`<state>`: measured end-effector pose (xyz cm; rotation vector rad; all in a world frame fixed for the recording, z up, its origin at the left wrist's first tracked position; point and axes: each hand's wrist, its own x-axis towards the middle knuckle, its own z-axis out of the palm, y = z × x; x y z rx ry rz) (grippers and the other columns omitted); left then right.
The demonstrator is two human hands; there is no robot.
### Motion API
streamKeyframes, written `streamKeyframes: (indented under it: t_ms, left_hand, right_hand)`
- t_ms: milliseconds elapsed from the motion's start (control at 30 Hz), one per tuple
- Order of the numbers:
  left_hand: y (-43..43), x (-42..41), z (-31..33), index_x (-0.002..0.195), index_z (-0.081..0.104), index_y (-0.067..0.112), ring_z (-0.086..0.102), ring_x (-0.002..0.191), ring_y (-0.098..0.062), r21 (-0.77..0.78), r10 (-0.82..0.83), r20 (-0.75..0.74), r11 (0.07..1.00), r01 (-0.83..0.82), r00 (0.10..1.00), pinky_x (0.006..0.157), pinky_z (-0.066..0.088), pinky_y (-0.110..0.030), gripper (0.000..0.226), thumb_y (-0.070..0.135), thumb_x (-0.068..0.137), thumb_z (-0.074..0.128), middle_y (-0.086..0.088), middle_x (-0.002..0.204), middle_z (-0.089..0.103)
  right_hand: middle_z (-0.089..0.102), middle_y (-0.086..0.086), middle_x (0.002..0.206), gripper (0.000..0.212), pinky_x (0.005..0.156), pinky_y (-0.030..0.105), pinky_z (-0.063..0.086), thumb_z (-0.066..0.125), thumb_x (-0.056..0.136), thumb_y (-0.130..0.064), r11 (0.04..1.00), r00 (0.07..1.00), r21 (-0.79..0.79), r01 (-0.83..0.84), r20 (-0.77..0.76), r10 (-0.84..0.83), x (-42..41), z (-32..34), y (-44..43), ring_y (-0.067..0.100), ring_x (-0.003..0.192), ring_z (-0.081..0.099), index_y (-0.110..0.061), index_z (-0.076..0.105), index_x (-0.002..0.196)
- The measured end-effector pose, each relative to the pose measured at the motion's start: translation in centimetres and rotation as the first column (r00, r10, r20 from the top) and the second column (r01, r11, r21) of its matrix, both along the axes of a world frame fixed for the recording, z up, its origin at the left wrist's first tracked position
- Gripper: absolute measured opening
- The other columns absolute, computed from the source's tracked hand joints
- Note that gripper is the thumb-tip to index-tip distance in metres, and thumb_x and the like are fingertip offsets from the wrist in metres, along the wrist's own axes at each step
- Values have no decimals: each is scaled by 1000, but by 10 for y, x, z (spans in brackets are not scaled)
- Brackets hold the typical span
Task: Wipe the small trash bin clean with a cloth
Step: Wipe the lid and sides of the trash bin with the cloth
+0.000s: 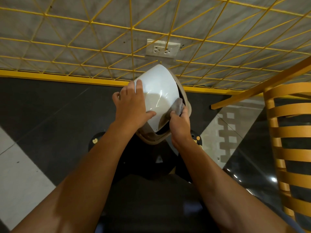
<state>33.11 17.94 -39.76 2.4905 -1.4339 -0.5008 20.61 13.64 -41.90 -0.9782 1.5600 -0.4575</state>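
Chair point(276, 125) at right, yellow grid point(90, 22) behind; left hand point(131, 105) grips trash bin point(158, 84), right hand point(180, 125) clutches cloth point(178, 105).

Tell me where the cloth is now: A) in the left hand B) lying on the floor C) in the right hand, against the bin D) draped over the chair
C: the right hand grips the grey cloth against the bin near its rim; the left hand holds the bin's side.
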Motion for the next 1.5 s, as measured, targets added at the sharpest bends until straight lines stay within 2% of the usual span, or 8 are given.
streamKeyframes:
  t_ms: [200, 433, 533, 800, 967, 1067, 1267, 1500]
  left_hand:
    - [1, -2, 2, 143, 12, 13, 24, 133, -29, 4, 3, 2, 1000, -3, 1000, 104, 19, -45, 100, 48, 70, 71, -12, 147, 23]
    - [-1, -2, 2, 143, 12, 12, 24, 133, -30, 7, 4, 19, 1000, -5, 1000, 103, 19, -46, 102, 49, 70, 71, -12, 148, 22]
    - [1, -2, 2, 143, 13, 12, 25, 132, -29, 4, 3, 18, 1000, -3, 1000, 102, 20, -45, 102, 50, 69, 71, -11, 147, 23]
    - [1, 1, 1, 143, 12, 14, 24, 133, -30, 23, -4, -19, 1000, 4, 1000, 105, 19, -47, 102, 51, 69, 71, -11, 148, 21]
    - [-1, 1, 3, 143, 13, 12, 25, 131, -32, 23, -7, -5, 1000, 7, 1000, 104, 23, -47, 99, 49, 71, 70, -12, 147, 23]
    - [-2, 0, 5, 142, 15, 12, 27, 130, -33, 22, -2, 23, 1000, 1, 1000, 102, 22, -46, 97, 49, 72, 69, -13, 147, 25]
    - [-2, 1, 3, 142, 16, 12, 28, 129, -33, 17, -8, 36, 1000, 7, 999, 102, 21, -46, 96, 51, 72, 68, -13, 146, 26]
    - [-1, 5, 1, 142, 15, 14, 28, 129, -32, 33, -11, 11, 999, 11, 1000, 102, 20, -49, 97, 55, 71, 66, -11, 145, 25]
  right_hand:
    - [53, 7, 81, 26, 58, 24, 39, 41, 93, -10, 968, 996, 239, 73, 40, -85, 1, 8, -10, 16, 68, 49, -1, 49, 116]
    - [62, 21, 111, 31, 70, 29, 57, 40, 94, -4, 834, 948, 548, 64, 228, -223, 2, 27, -12, 26, 88, 63, 6, 51, 122]
    - [56, 24, 126, 33, 95, 37, 49, 39, 94, -2, 867, 968, 491, 90, 163, -193, 5, 24, -18, 32, 110, 58, 5, 49, 124]
    - [56, 11, 102, 36, 78, 32, 48, 37, 96, -16, 982, 992, 151, 112, 35, -119, -1, -1, -13, 23, 89, 57, -2, 41, 129]
    - [60, 12, 91, 27, 72, 31, 53, 38, 90, -3, 914, 940, 397, 81, 275, -202, -1, 8, -16, 24, 79, 58, -3, 54, 113]
    - [56, 13, 84, 24, 54, 19, 41, 32, 94, -13, 815, 957, 580, -4, 238, -164, -2, 16, -17, 19, 66, 52, -3, 54, 98]
    - [53, 16, 89, 30, 54, 18, 32, 27, 93, -16, 651, 936, 747, -135, 312, -165, -8, 26, -19, 15, 64, 47, -1, 53, 92]
    - [59, 25, 94, 27, 52, 16, 39, 35, 93, -16, 716, 909, 688, -117, 364, -202, -23, 43, -21, 14, 62, 52, 3, 54, 96]
